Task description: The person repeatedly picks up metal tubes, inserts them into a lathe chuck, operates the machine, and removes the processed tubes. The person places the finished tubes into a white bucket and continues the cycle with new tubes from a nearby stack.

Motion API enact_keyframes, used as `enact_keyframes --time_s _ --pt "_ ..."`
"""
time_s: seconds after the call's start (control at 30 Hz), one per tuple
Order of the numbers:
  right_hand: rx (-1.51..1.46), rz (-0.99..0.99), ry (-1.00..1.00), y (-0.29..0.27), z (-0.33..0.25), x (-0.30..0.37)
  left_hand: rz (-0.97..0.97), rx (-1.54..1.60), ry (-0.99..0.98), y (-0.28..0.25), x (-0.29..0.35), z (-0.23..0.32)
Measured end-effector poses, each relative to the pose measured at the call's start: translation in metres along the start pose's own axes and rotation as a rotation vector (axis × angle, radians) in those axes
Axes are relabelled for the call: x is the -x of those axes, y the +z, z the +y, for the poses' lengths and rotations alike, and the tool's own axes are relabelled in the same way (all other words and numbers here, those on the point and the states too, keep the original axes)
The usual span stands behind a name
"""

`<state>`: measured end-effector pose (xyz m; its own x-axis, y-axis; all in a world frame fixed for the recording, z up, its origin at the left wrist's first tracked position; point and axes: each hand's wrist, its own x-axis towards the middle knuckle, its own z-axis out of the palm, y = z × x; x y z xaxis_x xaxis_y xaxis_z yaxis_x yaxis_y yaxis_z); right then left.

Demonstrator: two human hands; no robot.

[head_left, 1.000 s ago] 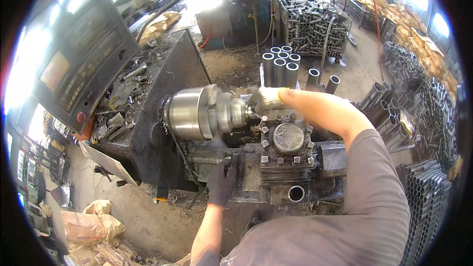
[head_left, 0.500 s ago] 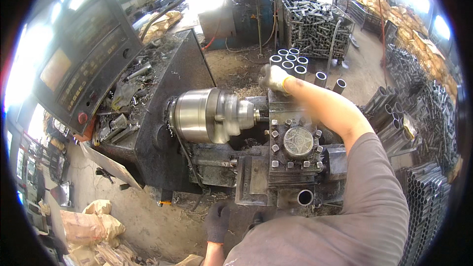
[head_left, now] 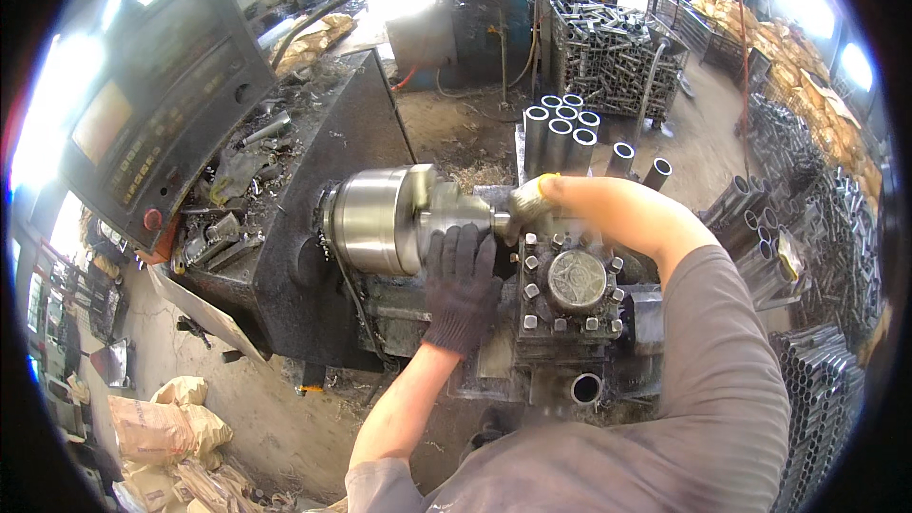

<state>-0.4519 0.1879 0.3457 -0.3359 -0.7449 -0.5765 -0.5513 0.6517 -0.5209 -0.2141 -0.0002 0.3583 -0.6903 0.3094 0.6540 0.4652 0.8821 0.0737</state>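
Note:
My left hand (head_left: pixel 464 280), in a dark knitted glove, has its fingers stretched out against the front of the lathe chuck (head_left: pixel 375 220), over its stepped jaws (head_left: pixel 445 204). My right hand (head_left: pixel 528 205), in a pale, soiled glove, is at the narrow metal end (head_left: pixel 501 221) projecting from the jaws. Its fingers are bent down and drawn together; the glove hides whatever is between them. Just below that hand stands the square tool post (head_left: pixel 576 280), ringed with bolts. The jaws look blurred.
Several steel tubes (head_left: pixel 559 138) stand upright behind the tool post. One short tube (head_left: pixel 586 388) stands at its near side. A control panel (head_left: pixel 161 95) rises at left. Wire bins of metal parts (head_left: pixel 617 57) and stacked tubes (head_left: pixel 822 408) lie right; paper sacks (head_left: pixel 166 427) lie lower left.
My left hand has come up from beside my body to the chuck's front. My right hand has moved down from beside the standing tubes to the chuck's projecting end.

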Motion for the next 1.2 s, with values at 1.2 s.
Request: enact_keyframes --time_s 1.2 --pt "-0.252 0.824 0.125 0.115 -0.145 0.324 -0.126 1.302 -0.135 -0.052 0.038 0.128"
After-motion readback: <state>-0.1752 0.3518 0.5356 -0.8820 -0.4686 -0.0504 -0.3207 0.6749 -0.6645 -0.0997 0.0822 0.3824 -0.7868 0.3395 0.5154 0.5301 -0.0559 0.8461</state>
